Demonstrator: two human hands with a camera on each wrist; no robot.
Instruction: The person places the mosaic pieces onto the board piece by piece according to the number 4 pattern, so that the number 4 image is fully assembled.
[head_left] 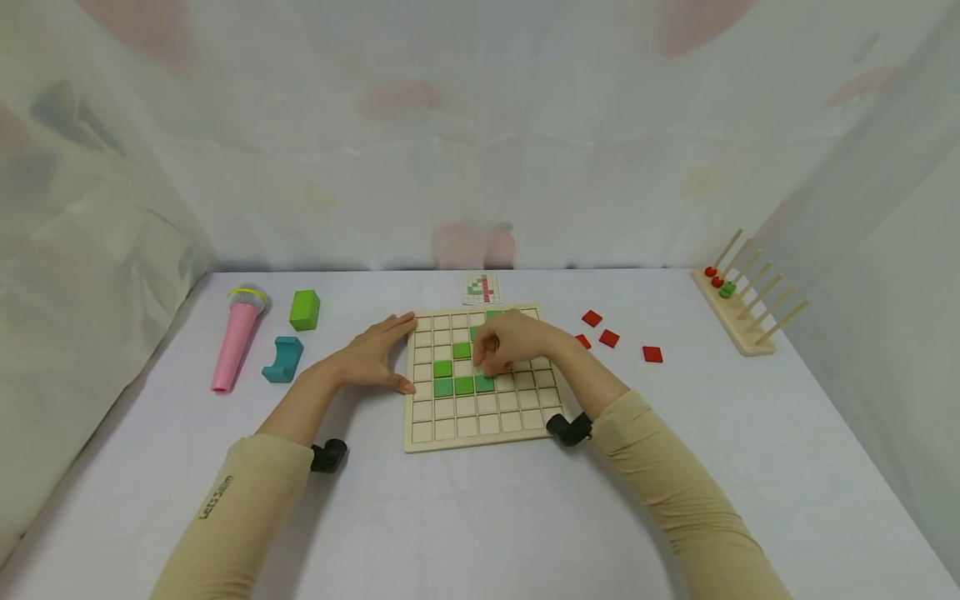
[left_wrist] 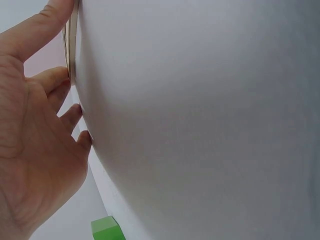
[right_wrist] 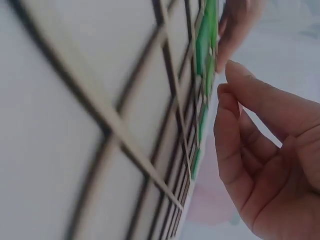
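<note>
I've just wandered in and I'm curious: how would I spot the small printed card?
On the white table, find the wooden grid board. Just beyond its far edge lies the small card. Its printed grid shows red as well as green squares, while the board's visible tiles are only green.

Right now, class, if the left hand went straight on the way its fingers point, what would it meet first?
The pale, square wooden grid board; the left hand seems to touch its left edge, though exact contact is hard to judge.
</note>
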